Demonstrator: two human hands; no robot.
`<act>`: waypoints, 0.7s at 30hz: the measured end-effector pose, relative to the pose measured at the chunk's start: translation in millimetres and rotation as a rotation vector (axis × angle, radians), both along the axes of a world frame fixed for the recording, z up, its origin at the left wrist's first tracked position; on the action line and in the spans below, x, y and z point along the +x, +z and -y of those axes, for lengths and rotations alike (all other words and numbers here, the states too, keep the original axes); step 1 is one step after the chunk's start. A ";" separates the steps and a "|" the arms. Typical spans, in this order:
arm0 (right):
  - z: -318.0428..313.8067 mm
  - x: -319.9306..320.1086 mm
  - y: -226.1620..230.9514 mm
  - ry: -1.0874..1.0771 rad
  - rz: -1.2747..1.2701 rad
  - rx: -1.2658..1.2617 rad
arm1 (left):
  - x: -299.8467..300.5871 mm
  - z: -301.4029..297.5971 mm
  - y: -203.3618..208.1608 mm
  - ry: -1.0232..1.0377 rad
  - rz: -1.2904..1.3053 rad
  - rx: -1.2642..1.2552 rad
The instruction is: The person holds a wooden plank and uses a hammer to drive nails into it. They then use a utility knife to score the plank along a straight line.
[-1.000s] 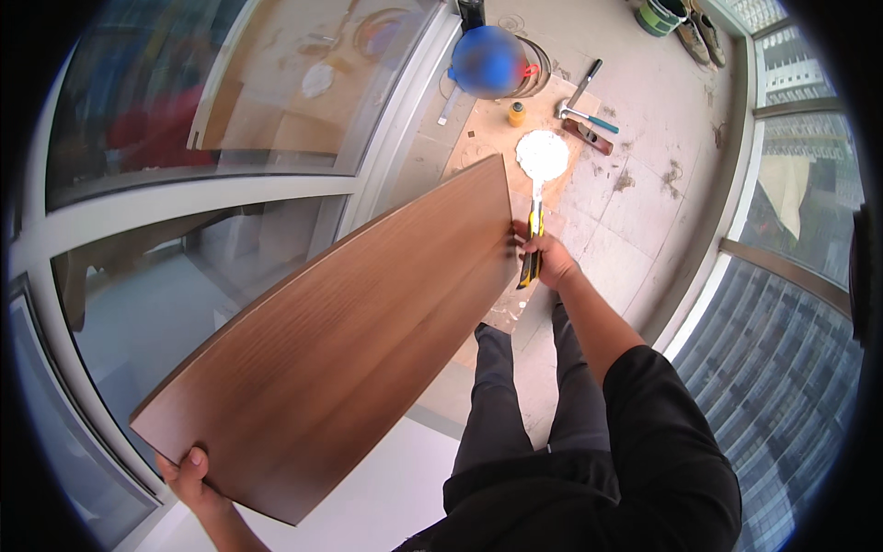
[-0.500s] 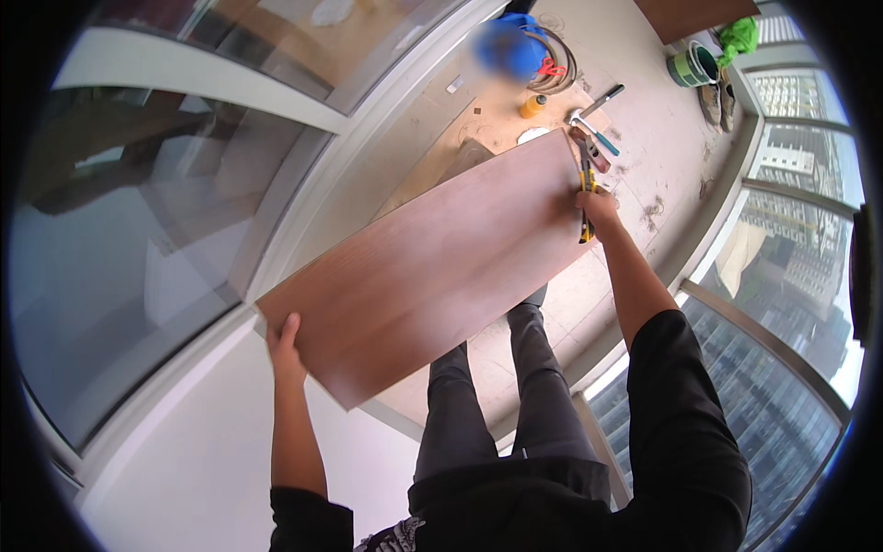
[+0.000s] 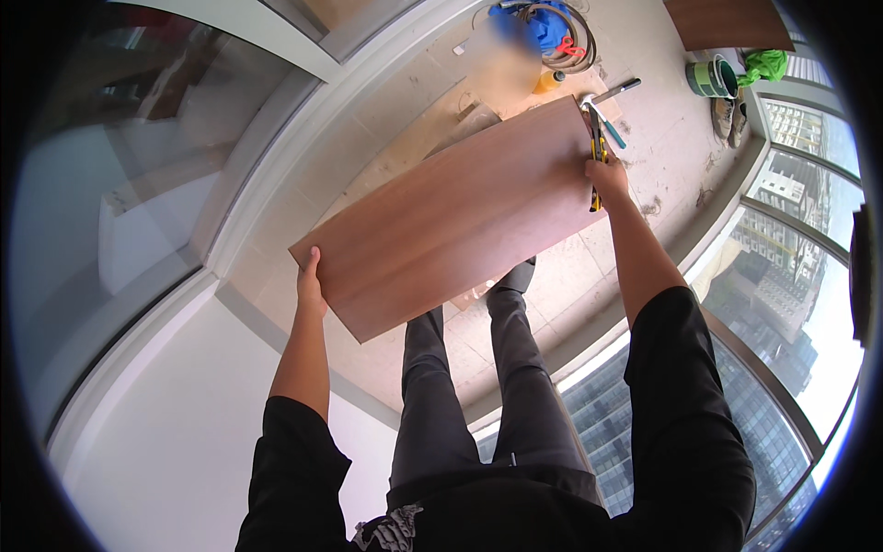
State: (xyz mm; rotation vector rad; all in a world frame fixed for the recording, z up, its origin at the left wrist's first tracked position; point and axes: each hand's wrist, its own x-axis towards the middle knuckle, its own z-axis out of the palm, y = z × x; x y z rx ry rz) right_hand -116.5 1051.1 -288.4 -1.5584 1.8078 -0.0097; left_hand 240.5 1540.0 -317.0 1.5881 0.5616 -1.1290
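I hold a long brown wood-grain board out in front of me, slanting from lower left to upper right above the floor. At its left end, my left hand is closed on the edge, thumb on the top face and fingers hidden underneath. My right hand grips the right end and also clasps a yellow-and-black utility knife, which lies along that short edge. Past the right end, a hammer with a teal handle lies on the floor, partly covered by the board.
Beyond the board are a yellow-orange bottle, red scissors, a coil of brown strip and a blue bag. A green bucket, shoes and another brown board stand far right. Glass doors line the left, windows the right.
The board has moved farther from my body, its left end rising most in view. It now covers more of the tools beyond its right end. Both hands keep their grip.
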 end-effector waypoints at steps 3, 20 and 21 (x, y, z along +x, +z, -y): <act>2.3 3.2 -8.6 -0.010 0.040 0.046 | 2.7 -4.1 -23.8 0.005 0.027 0.155; -38.5 -32.7 33.5 0.364 -0.178 -0.385 | -25.4 -31.9 -13.5 -0.065 0.255 0.481; -46.2 -66.1 39.4 0.445 -0.283 -0.325 | -39.2 -46.2 -3.7 -0.149 0.333 0.497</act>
